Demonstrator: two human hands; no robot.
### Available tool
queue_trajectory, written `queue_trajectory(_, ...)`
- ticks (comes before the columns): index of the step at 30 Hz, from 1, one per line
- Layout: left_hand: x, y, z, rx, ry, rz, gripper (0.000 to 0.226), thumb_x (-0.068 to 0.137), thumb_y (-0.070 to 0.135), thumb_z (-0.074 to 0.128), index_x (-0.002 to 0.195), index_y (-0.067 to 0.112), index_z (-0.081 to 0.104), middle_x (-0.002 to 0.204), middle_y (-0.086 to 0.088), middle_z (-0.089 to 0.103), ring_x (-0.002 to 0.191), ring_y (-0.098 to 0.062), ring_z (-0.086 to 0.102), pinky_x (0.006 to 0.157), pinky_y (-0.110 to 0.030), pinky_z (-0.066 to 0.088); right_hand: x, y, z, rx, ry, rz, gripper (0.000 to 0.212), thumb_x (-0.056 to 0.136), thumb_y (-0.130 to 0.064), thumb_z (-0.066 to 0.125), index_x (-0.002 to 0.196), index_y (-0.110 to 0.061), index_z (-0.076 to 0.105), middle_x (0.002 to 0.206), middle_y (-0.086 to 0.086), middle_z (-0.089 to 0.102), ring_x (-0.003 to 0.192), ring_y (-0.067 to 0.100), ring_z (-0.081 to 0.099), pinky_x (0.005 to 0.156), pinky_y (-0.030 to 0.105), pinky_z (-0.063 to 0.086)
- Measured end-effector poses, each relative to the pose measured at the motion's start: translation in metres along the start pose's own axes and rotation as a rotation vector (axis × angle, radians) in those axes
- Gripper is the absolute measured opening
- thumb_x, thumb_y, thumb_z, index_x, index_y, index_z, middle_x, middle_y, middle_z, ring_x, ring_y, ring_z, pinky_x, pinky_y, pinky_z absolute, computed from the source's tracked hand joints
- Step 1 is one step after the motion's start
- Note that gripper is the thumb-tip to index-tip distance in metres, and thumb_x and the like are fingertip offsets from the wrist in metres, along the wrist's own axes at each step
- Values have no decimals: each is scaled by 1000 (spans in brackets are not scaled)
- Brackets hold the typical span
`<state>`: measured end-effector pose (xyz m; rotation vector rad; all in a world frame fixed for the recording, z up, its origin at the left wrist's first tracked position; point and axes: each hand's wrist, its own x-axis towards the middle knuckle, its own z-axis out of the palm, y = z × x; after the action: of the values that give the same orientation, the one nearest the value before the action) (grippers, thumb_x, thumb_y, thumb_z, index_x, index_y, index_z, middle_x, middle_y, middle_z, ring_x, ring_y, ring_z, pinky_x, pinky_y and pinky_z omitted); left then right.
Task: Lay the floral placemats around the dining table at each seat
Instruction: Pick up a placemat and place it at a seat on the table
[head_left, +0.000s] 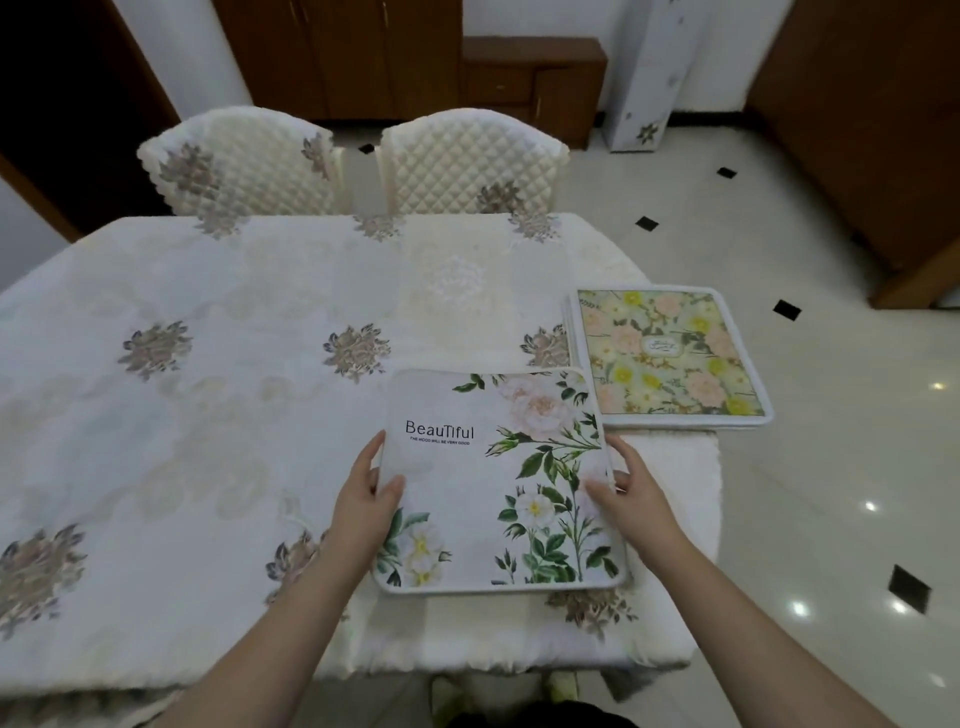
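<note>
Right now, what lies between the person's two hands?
In the head view, the white rose-printed "BeauTiful" placemat lies between the left hand and the right hand, each gripping a side edge.

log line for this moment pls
both hands, left and right, grip white placemat | green placemat stack at table corner

Two quilted cream chairs (353, 161) are standing at twelve o'clock, side by side, floral patches showing. Dark wooden cabinets (337, 52) are lining the white wall (182, 47) behind them, with a lower wooden unit (535, 88) alongside. At three o'clock, a glossy cream tiled floor (831, 467) with black diamond insets is reflecting ceiling lights.
</note>
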<state>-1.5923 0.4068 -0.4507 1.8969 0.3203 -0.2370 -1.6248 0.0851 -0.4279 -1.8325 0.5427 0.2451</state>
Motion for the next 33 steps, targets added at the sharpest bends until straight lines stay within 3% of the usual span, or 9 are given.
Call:
queue_trajectory(3, -4, -14, 11, -21, -4, -29, 62, 96, 14, 57, 143, 48, 36, 100, 9, 74, 89, -9, 71, 78, -35, 55, 1, 14, -3, 10, -15, 32, 60, 92, -14, 64, 139, -42, 39, 94, -4, 76, 83, 19, 73, 76, 52, 59)
queue_trajectory(9, -14, -35, 15, -53, 18, -89, 61, 96, 12, 58, 146, 39, 38, 103, 9, 74, 91, -12, 72, 80, -39, 58, -1, 32, 2, -2, -63, 64, 58, 94, -11, 61, 138, -39, 36, 88, -2, 76, 79, 22, 73, 73, 46, 59)
queue_trajectory(12, -24, -37, 15, -25, 40, -95, 60, 96, 9, 58, 145, 35, 38, 100, 10, 72, 89, -13, 71, 72, -26, 55, 0, 41, 6, -46, -85, 63, 56, 94, -10, 59, 135, -41, 36, 87, -2, 76, 76, 18, 73, 72, 44, 59)
queue_trajectory(15, -31, -41, 17, 62, 60, -100, 57, 95, 9, 59, 145, 29, 39, 107, 1, 68, 89, -12, 66, 70, -16, 49, 1, 47, 8, -166, -90, 42, 57, 94, -12, 60, 140, -35, 36, 79, -9, 69, 66, 10, 66, 59, 21, 53)
queue_trajectory(17, -29, -47, 14, 111, 77, -96, 59, 93, 9, 62, 146, 26, 42, 113, -3, 68, 96, -19, 66, 83, -31, 53, 0, 46, 8, -251, -76, 15, 57, 94, -13, 60, 143, -30, 37, 79, -15, 58, 65, 3, 55, 51, 10, 41)
queue_trajectory(19, -25, -50, 10, 152, 99, -100, 56, 90, 6, 64, 142, 23, 50, 107, 0, 68, 95, -20, 65, 90, -38, 53, 0, 46, 8, -295, -62, -8, 58, 92, -13, 63, 143, -27, 39, 96, -8, 64, 76, 6, 56, 54, 9, 37)
queue_trajectory(24, -13, -43, 2, 287, 75, -70, 47, 90, 10, 64, 135, 24, 58, 99, 3, 67, 90, -16, 63, 71, -20, 46, 0, 50, 9, -340, -39, -19, 58, 91, -14, 66, 143, -22, 42, 119, 4, 66, 87, 11, 58, 60, 10, 38)
queue_trajectory(28, -10, -48, -2, 361, 44, -50, 48, 90, 15, 63, 137, 26, 56, 101, 3, 69, 90, -14, 64, 74, -26, 47, -2, 54, 12, -372, -21, -44, 56, 92, -13, 64, 143, -19, 42, 119, 4, 64, 85, 8, 54, 64, 11, 39)
queue_trajectory(33, -10, -55, -2, 338, 119, -26, 42, 93, 17, 61, 134, 18, 59, 99, 0, 64, 86, -15, 61, 73, -24, 46, 2, 60, 13, -544, 81, -36, 52, 91, -21, 62, 140, -19, 45, 130, 13, 46, 97, 23, 57, 84, 33, 46)
